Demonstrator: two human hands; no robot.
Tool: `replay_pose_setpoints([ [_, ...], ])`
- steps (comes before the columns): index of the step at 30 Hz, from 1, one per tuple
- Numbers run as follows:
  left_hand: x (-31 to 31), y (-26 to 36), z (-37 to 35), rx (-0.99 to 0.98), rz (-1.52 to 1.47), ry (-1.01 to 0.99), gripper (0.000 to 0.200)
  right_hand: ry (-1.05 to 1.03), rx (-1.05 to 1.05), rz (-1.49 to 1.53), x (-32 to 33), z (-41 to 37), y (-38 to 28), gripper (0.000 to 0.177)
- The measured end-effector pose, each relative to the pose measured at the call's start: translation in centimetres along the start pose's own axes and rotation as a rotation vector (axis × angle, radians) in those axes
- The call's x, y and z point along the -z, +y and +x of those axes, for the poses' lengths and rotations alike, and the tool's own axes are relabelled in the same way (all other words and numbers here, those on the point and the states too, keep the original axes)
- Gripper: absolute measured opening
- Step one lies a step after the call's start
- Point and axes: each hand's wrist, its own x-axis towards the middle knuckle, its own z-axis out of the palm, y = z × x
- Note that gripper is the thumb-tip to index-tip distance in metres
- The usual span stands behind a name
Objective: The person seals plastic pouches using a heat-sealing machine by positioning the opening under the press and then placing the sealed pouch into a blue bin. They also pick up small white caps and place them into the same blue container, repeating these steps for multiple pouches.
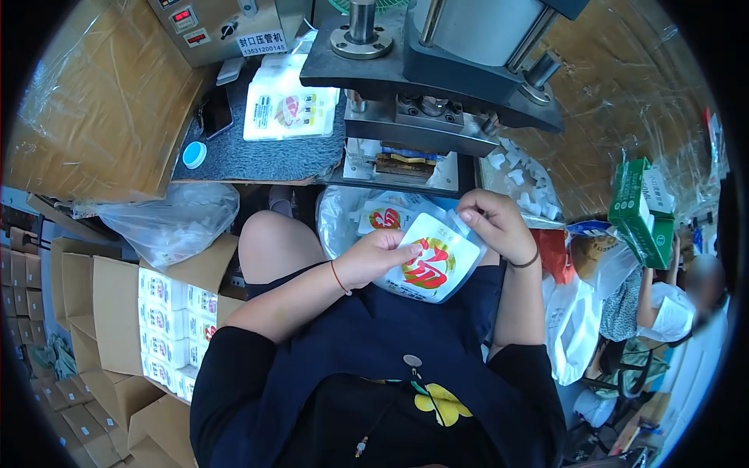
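My left hand is closed on a white printed plastic pouch with a red and green design, its thumb lying across the front. At the pouch's upper right corner, the fingers of my right hand pinch its clear plastic edge. The pouch is held tilted above my lap. Just behind it, another printed pouch lies in a container lined with clear plastic. Beyond my hands stands a press machine with a metal die under its head.
A stack of white pouches, a phone and a blue cap rest on the blue mat. Small white pieces lie right of the press. An open carton of packed pouches stands left. Another person sits at right.
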Motion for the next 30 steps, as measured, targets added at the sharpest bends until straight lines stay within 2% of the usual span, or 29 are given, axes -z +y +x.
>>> replay_pose_setpoints([
  [4, 0.1, -0.5, 0.1, 0.029, 0.031, -0.014, 0.026, -0.080, 0.038, -0.057, -0.3, 0.3, 0.5, 0.026],
  [7, 0.1, 0.2, -0.3, 0.028, -0.019, -0.066, 0.024, 0.227, 0.064, -0.281, 0.1, 0.0, 1.1, 0.030],
  [10, 1.5, 0.7, 0.0, 0.000, -0.025, -0.003, 0.024, 0.514, -0.012, -0.847, 3.7, -0.2, 4.8, 0.035],
  [13, 3.0, 3.0, 1.0, -0.063, -0.123, 0.104, 0.030, 0.342, -0.193, -0.842, 4.2, -1.8, 8.8, 0.034],
  [17, 3.9, 5.7, 1.7, -0.051, -0.143, 0.178, 0.027, 0.163, -0.118, -0.608, 3.4, -2.6, 7.7, 0.029],
  [20, 5.7, 4.2, 2.4, -0.201, 0.131, 0.384, 0.027, 0.066, -0.121, -0.423, 4.1, -3.0, 7.5, 0.027],
  [21, 7.7, 4.1, 3.0, -0.357, 0.425, 0.581, 0.030, 0.080, -0.115, -0.373, 4.1, -3.3, 8.0, 0.022],
  [22, 8.1, 7.1, 2.2, -0.414, 0.303, 0.645, 0.030, 0.097, -0.145, -0.287, 4.1, -3.3, 8.2, 0.020],
  [23, 11.3, 8.3, 2.6, -0.618, 0.793, 0.915, 0.035, 0.111, -0.178, -0.201, 4.1, -3.3, 8.3, 0.018],
  [24, 12.3, 10.9, 1.8, -0.887, 1.219, 1.055, 0.046, 0.121, -0.215, -0.114, 4.0, -3.4, 8.5, 0.016],
  [25, 14.6, 12.1, 1.3, -0.792, 1.526, 1.077, 0.055, 0.121, -0.242, -0.057, 4.1, -3.4, 8.9, 0.011],
  [26, 17.9, 11.6, 1.5, -0.509, 1.736, 1.042, 0.062, 0.116, -0.246, 0.000, 3.9, -3.4, 8.9, 0.011],
  [28, 17.7, 10.0, -0.2, -0.385, 1.946, 0.940, 0.066, 0.112, -0.250, 0.112, 3.9, -3.2, 8.9, 0.010],
  [29, 16.9, 9.1, -1.3, -0.386, 1.942, 0.828, 0.068, 0.129, -0.223, 0.117, 3.9, -3.2, 9.3, 0.008],
  [30, 15.0, 8.6, -2.7, -0.388, 1.934, 0.709, 0.069, 0.267, -0.215, -0.036, 3.6, -3.1, 9.3, 0.007],
])
